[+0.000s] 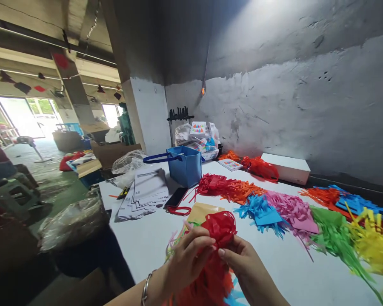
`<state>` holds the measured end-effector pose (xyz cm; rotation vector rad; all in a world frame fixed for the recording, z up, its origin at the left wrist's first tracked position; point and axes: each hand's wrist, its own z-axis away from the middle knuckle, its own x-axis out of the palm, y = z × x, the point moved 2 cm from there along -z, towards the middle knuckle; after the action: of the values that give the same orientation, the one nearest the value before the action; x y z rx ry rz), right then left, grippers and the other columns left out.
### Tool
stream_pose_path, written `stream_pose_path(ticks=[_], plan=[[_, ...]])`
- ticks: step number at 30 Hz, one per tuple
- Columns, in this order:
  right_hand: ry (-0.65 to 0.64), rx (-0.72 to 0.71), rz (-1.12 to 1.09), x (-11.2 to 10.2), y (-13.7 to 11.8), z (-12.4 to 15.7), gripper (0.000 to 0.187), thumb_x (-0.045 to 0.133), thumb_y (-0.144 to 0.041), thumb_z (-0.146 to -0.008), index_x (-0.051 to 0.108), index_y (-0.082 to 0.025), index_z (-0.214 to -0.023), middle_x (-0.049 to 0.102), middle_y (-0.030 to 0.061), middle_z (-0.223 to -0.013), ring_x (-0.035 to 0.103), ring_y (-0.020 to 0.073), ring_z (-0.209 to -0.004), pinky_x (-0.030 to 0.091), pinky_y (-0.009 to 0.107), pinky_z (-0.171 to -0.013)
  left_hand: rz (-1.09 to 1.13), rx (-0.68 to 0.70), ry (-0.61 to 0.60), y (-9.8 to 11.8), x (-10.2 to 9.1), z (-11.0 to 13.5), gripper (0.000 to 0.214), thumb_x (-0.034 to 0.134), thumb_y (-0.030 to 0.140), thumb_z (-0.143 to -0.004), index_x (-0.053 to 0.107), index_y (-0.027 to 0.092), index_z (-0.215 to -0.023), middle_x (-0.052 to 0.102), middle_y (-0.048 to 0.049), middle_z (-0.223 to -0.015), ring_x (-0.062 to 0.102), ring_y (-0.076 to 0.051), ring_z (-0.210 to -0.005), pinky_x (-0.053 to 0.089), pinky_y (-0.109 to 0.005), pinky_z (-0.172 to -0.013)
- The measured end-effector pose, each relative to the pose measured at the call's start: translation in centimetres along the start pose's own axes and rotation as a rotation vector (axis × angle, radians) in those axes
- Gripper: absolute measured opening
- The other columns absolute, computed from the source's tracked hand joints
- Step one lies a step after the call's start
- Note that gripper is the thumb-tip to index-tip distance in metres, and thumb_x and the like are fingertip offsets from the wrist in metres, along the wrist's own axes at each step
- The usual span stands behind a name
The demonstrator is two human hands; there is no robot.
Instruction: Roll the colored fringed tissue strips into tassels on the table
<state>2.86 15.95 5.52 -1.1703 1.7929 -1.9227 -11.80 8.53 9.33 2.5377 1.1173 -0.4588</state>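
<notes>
My left hand [188, 257] and my right hand [245, 267] are both closed on a bunch of red fringed paper [221, 229], held just above the near edge of the white table [147, 238]. The left fingers pinch its left side, the right thumb presses its lower right. More red and orange fringe [210, 284] hangs below between my wrists, with pale green and pink strips [174, 242] showing to the left. A silver bracelet [146, 289] circles my left wrist.
Piles of fringed paper in red [217, 185], blue [261, 210], pink [293, 210], green [335, 233] and yellow [373, 242] cross the table. A blue bag [185, 165], white printed sheets [143, 193], a black phone [176, 197] and a white box [287, 168] lie beyond. Bagged goods sit left.
</notes>
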Motion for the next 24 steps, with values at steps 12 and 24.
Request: stream_pose_path(ticks=[12,24], plan=[[0.295,-0.185,0.099,-2.3,-1.6,5.8,0.039,0.08,-0.054,-0.077,0.07,-0.019,-0.09,0.07,0.0045,-0.088,0.062,0.0206,-0.086,0.05,0.032,-0.081,0.473,-0.627,0.231,4.4,6.3,1.5,0.014,0.067,0.028,-0.093,0.061,0.025,-0.106,0.067,0.0004,-0.089,0.068,-0.014,-0.076,0.058,-0.021,-0.068],[0.666,-0.122,0.055,-13.1,-1.2,2.7,0.038,0.072,-0.053,-0.085,0.056,-0.019,-0.078,0.059,-0.0051,-0.07,0.057,0.0106,-0.062,0.051,0.025,-0.062,0.605,-1.1,0.611,-0.5,0.6,2.1,0.049,0.088,0.044,-0.066,0.065,0.023,-0.104,0.07,0.0037,-0.085,0.067,-0.011,-0.067,0.055,-0.016,-0.056]])
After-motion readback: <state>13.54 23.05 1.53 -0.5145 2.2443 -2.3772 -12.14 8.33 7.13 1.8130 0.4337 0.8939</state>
